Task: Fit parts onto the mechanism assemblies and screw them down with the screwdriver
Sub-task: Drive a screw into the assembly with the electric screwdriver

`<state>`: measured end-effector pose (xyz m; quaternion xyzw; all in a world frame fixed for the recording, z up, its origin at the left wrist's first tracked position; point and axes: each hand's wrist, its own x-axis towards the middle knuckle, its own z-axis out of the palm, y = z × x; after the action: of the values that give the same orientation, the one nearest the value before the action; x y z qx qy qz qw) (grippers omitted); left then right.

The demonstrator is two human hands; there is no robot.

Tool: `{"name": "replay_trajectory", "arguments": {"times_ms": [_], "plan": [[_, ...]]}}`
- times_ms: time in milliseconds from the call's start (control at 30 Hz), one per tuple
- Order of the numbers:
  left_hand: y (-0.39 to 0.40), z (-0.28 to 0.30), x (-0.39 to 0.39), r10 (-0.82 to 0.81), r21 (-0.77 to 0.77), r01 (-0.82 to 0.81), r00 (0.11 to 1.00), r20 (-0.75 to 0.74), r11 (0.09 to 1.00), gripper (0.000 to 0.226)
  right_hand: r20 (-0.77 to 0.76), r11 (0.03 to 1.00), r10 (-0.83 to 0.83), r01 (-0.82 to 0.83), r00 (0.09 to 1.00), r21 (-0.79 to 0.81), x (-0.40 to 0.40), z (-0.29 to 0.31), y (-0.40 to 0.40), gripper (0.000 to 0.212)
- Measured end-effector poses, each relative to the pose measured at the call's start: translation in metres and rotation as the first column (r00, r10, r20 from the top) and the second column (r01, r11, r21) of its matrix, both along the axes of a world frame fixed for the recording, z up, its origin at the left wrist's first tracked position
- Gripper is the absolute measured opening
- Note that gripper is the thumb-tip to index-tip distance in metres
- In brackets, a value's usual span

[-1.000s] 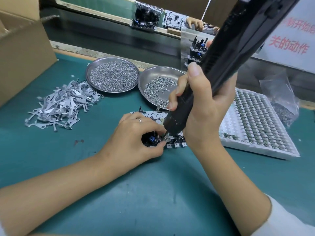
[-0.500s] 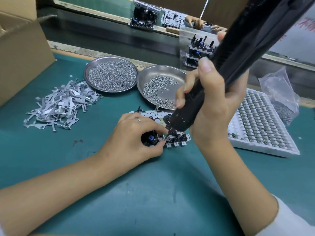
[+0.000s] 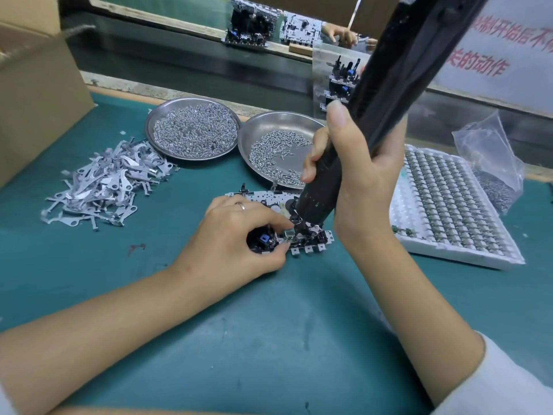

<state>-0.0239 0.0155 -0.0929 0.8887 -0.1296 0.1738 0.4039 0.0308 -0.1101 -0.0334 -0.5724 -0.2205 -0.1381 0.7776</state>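
The right hand (image 3: pixel 363 187) wraps tightly around the black screwdriver (image 3: pixel 386 97), its tip down on the mechanism (image 3: pixel 302 236). The left hand (image 3: pixel 236 235), fingers curled, pinches the mechanism's near edge beside the tip. The screwdriver's top is cut off; the screw under the tip is too small to make out. The mechanism lies between both hands.
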Motion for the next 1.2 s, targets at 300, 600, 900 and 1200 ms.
{"name": "replay_trajectory", "arguments": {"times_ms": [300,600,900,1200], "plan": [[0.006,0.007,0.007,0.124,-0.222,-0.098,0.987,0.103,0.97,0.019,0.301,0.819,-0.393,0.48,0.869,-0.315,-0.029,-0.05,-0.034,0.014],[0.026,0.004,0.025,0.319,-0.341,-0.25,0.933,0.163,0.906,0.019,0.427,0.021,0.277,0.438,0.861,-0.899,-0.053,-0.056,-0.014,0.034],[0.029,-0.002,0.021,0.265,-0.311,-0.197,0.944,0.194,0.93,0.019,0.427,-0.03,0.258,0.449,0.867,-0.893,-0.126,-0.051,-0.089,0.026],[0.027,-0.004,0.02,0.232,-0.257,-0.179,0.953,0.193,0.95,0.02,0.572,-0.327,-0.263,0.485,0.777,-0.811,-0.133,-0.053,-0.218,0.018]]}}
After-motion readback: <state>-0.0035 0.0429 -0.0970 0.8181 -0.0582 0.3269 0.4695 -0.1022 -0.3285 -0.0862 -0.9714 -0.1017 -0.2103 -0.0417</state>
